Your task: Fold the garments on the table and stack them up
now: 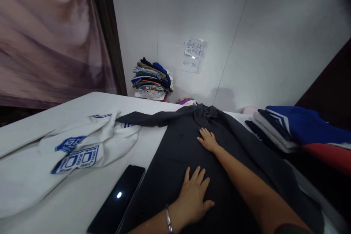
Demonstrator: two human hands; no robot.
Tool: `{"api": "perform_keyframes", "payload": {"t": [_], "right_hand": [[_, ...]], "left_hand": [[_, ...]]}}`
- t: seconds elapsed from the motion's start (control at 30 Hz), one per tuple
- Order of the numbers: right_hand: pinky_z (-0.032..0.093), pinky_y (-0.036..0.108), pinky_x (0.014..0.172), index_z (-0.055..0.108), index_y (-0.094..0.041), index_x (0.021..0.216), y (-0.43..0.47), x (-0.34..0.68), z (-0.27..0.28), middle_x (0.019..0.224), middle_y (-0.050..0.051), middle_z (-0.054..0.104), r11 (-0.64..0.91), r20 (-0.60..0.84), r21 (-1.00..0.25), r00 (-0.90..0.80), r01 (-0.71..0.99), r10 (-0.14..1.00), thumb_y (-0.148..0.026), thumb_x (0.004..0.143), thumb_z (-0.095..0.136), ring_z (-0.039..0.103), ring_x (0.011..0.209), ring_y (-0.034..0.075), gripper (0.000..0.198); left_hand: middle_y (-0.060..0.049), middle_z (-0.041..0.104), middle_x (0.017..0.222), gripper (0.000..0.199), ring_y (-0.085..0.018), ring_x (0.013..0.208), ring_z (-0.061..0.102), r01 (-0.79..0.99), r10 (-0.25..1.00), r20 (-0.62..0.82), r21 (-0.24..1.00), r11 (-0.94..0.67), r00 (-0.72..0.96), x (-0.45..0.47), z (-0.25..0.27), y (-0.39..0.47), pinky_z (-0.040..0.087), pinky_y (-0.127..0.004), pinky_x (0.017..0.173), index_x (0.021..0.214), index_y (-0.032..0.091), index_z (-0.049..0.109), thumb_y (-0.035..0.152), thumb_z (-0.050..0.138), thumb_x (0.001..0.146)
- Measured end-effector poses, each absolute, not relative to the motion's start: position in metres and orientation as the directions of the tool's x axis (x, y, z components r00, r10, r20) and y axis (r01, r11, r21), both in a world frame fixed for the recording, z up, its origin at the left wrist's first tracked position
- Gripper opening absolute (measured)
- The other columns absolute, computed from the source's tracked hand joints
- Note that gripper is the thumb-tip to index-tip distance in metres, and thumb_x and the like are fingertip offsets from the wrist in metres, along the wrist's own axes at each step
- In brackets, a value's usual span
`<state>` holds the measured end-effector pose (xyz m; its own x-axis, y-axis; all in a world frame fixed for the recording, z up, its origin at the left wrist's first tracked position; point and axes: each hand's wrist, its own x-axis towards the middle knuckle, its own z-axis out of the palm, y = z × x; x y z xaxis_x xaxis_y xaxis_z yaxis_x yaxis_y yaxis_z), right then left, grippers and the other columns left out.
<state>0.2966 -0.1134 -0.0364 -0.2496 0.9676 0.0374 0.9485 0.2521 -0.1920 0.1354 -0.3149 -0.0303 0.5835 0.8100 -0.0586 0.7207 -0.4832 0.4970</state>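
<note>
Left hand (193, 195), right hand (208, 139) splay empty on the dark garment (172, 150); light, limp, I'd guess, best pinched beside its collar (201, 116)

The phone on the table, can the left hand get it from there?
Probably yes: the phone lies uncovered, off to the left of the left hand, and only the spread dark garment shows between them.

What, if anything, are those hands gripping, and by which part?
Nothing is held: the left hand and right hand rest open on the dark garment.
</note>
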Motion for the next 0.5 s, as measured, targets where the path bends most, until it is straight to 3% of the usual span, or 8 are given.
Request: {"api": "perform_keyframes", "payload": {"t": [0.1,0.2,0.37,0.5], "right_hand": [[0.012,0.047,0.117,0.037,-0.018,0.147,-0.118,0.296,-0.046,0.159,0.010,0.024,0.254,-0.036,-0.183,-0.265,0.950,0.964,-0.044,0.098,0.032,0.015,0.148,0.024,0.056],[0.011,0.047,0.117,0.036,-0.018,0.148,-0.117,0.296,-0.048,0.159,0.009,0.023,0.244,-0.033,-0.179,-0.254,0.953,0.967,-0.044,0.098,0.031,0.015,0.148,0.024,0.056],[0.011,0.047,0.118,0.034,-0.018,0.149,-0.117,0.295,-0.047,0.160,0.008,0.022,0.242,-0.037,-0.165,-0.251,0.956,0.967,-0.047,0.099,0.029,0.014,0.148,0.024,0.058],[0.010,0.048,0.118,0.032,-0.015,0.150,-0.119,0.295,-0.048,0.160,0.008,0.021,0.258,-0.028,-0.151,-0.265,0.954,0.964,-0.053,0.098,0.026,0.013,0.148,0.024,0.065]], "left_hand": [[-0.015,0.043,0.149,0.063,-0.035,0.140,0.034,0.733,0.786,-0.170,0.517,-0.443,0.595,0.124,0.008,-0.307,0.025,-0.059,0.115,0.134,0.020,0.056,0.055,0.057,0.081],[-0.016,0.059,0.133,0.058,-0.034,0.122,0.056,0.748,0.825,-0.123,0.511,-0.424,0.552,0.104,0.053,-0.285,0.041,-0.050,0.104,0.129,0.017,0.061,0.052,0.054,0.083],[-0.012,0.067,0.123,0.045,-0.028,0.113,0.061,0.894,0.962,0.048,0.360,-0.267,0.268,0.051,0.099,-0.209,0.044,-0.038,0.096,0.120,0.016,0.065,0.045,0.043,0.093],[-0.013,0.071,0.112,0.046,-0.026,0.105,0.064,0.980,0.989,0.145,0.199,-0.027,-0.002,0.004,0.101,-0.135,0.045,-0.035,0.089,0.107,0.017,0.070,0.044,0.034,0.096]]}}
